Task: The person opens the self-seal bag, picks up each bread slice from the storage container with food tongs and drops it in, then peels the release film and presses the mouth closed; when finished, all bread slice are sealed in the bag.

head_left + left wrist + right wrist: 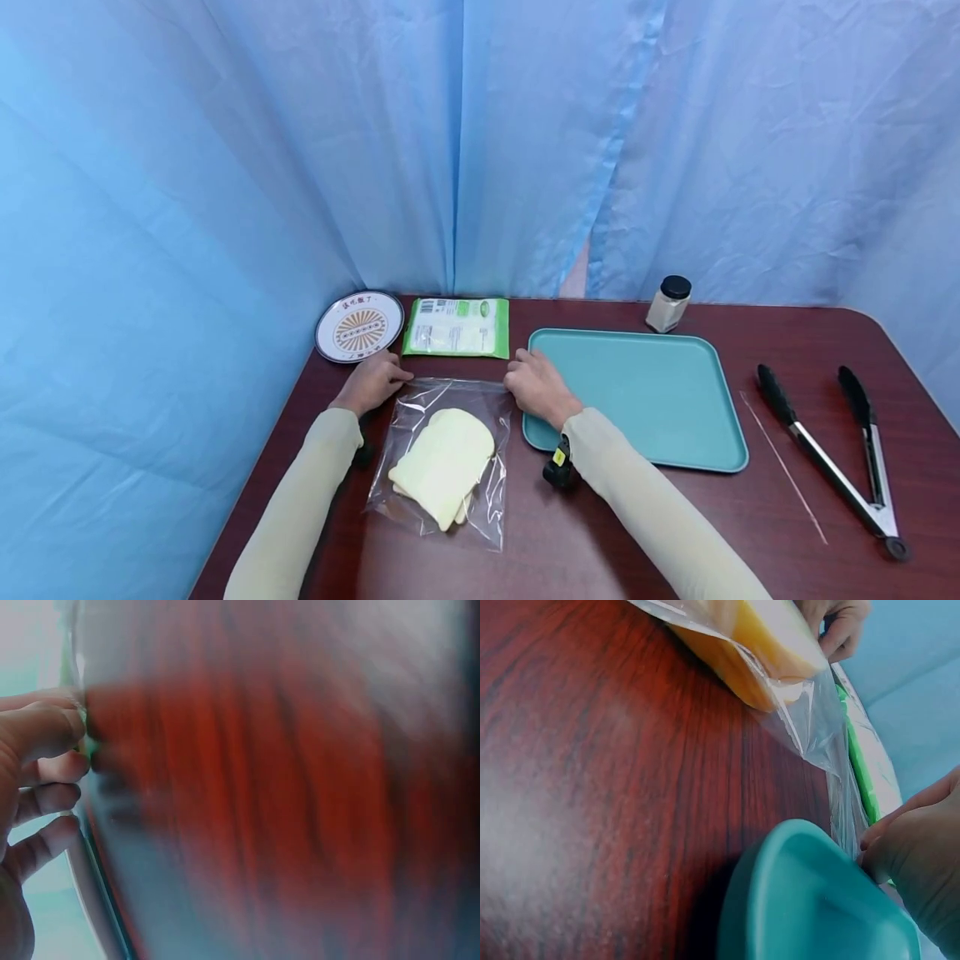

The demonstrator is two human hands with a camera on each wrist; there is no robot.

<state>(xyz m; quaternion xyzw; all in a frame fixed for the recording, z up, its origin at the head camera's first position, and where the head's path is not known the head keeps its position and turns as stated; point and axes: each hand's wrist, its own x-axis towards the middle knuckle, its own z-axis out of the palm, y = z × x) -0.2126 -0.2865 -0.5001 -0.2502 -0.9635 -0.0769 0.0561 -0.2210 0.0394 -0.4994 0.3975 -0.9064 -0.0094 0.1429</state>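
Note:
A clear plastic bag (491, 500) lies flat on the table with pale bread slices (447, 462), stacked slightly askew, inside it. At the bag's far left corner, my left hand (373, 382) pinches the edge between thumb and fingertips. My right hand (538, 387) pinches the far right corner, beside the teal tray's left rim. In the right wrist view the bag's edge (845, 802) stretches to the right hand (922, 862). The left wrist view shows the left hand (37, 746) with thumb and index finger together; the bag there is hard to make out.
A teal tray (630, 392) stands right of the bag. Behind lie a patterned plate (360, 327) and a green-and-white packet (457, 327). A black-lidded jar (668, 305) stands behind the tray. Spread tongs (832, 475) and a thin clear strip (783, 467) lie at right.

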